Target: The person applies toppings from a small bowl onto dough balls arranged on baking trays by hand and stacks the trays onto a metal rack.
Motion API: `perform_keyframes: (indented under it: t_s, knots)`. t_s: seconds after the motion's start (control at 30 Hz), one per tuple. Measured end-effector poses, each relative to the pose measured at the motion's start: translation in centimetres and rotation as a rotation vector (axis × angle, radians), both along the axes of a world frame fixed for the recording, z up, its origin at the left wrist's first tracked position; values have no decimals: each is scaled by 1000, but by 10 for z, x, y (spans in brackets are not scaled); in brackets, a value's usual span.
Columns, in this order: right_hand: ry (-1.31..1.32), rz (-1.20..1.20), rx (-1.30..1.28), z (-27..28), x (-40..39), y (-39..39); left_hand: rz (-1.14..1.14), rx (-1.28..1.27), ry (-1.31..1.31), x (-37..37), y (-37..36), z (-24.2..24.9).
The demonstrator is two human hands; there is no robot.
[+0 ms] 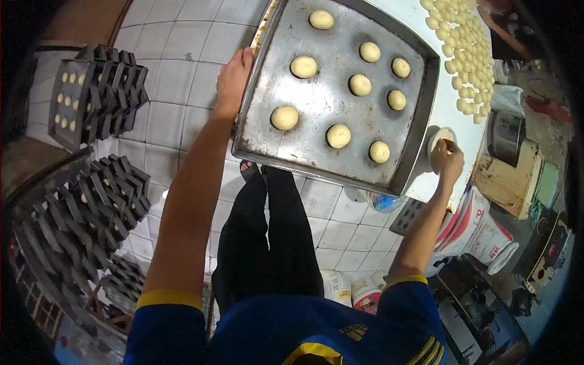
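A metal tray [286, 143] with several round dough balls [322, 19] spaced apart lies partly on the white table [447, 112]. My left hand [235, 79] is closed on the tray's left edge, its fingers curled at the rim. To the right of the tray, my right hand [448, 159] is at a small white bowl [435, 141], its fingers bent together over the opening. Whatever those fingertips may hold is hidden. Many small dough balls [465, 61] cover the far right part of the table.
Stacked trays [115, 91] with dough balls stand at the left, with more stacks [91, 207] below. Buckets [367, 294] sit on the tiled floor [182, 79]. White and red sacks [477, 228] and a cardboard box [505, 182] are at the right.
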State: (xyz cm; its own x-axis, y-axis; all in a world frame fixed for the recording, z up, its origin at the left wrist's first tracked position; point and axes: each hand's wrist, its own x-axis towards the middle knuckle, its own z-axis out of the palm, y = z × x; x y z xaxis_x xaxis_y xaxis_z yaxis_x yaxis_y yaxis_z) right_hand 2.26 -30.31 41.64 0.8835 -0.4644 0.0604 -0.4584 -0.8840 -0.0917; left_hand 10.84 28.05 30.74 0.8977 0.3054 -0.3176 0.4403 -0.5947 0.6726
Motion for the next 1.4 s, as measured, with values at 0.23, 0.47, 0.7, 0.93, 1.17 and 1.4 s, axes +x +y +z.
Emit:
perform_keyframes:
  t_s: [0.23, 0.47, 0.7, 0.93, 1.17, 1.4]
  knots:
    - [58, -15, -26, -15, -3, 3, -6, -19, -18, -1, 1, -9]
    - [-33, 86, 215, -21, -9, -39, -85, -50, -226, 0, 11, -40]
    - [43, 30, 139, 13, -12, 1, -83, -25, -181, -1, 8, -24]
    - [-16, 104, 6, -3, -8, -5, -66, -52, -89, -1, 8, -17]
    - [-133, -15, 884, 23, -12, 58, -45, -31, -175, 5, 18, -58]
    - [35, 859, 813, 11, -17, 302, 2, -13, -27, -3, 2, -6]
